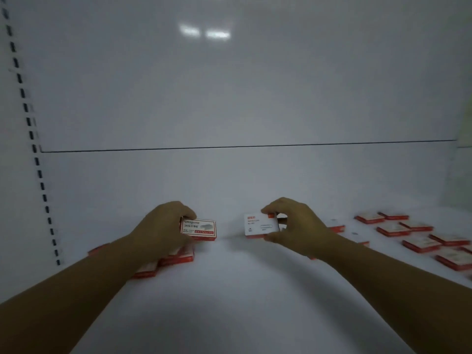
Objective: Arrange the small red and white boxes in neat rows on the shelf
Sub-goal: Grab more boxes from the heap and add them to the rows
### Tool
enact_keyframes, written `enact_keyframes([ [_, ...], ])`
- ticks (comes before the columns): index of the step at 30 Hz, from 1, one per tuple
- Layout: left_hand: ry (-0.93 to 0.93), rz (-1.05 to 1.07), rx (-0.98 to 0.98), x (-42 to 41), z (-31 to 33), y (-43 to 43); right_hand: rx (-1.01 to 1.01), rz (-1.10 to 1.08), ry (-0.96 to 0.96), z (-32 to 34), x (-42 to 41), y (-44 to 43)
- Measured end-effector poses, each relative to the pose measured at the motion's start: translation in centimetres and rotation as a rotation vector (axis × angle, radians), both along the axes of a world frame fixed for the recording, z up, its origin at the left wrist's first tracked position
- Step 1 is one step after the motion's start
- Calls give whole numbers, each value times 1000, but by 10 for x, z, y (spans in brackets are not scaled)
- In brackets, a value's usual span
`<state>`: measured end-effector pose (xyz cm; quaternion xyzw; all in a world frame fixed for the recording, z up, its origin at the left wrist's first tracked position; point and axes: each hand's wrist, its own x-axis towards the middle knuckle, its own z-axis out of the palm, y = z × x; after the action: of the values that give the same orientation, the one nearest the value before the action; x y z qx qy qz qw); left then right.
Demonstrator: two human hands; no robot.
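My left hand (163, 226) grips a small red and white box (200, 229), tilted so its printed face shows, just above the white shelf (229, 290). My right hand (296, 223) pinches a second red and white box (259, 225) between thumb and fingers, its white face toward me. Both boxes are held near the shelf's middle, a gap between them. Under my left forearm lie a few boxes (176, 259) flat on the shelf, partly hidden.
Several red and white boxes (408, 236) lie flat in loose rows at the shelf's right. A white back panel (242, 98) closes the rear. A slotted upright (38, 162) runs down the left side.
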<state>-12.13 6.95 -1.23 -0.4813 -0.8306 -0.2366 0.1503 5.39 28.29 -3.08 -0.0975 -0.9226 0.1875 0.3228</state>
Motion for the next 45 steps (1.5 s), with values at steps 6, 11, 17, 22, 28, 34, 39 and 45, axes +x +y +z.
enact_keyframes([
  [6, -5, -62, 0, 120, -8, 75, 2, -175, -51, -5, 148, 70],
  [11, -32, -62, -8, 181, -15, 112, -15, -255, -158, -15, 212, 112],
  [17, -28, 37, -24, 185, -8, 125, -81, -66, -252, -36, 164, 119],
  [22, -40, 67, -14, 171, -12, 150, -93, 127, -388, -56, 117, 123],
  [28, -110, 41, -8, 167, -8, 236, 79, 61, -302, -27, 136, 211],
  [34, -60, -45, -5, 203, 0, 369, 135, -219, -287, 0, 199, 367],
  [39, -92, -101, -12, 248, -16, 490, 106, -330, -327, -19, 256, 485],
  [45, -107, -96, -135, 287, -47, 632, 73, -298, -377, -40, 285, 570],
])
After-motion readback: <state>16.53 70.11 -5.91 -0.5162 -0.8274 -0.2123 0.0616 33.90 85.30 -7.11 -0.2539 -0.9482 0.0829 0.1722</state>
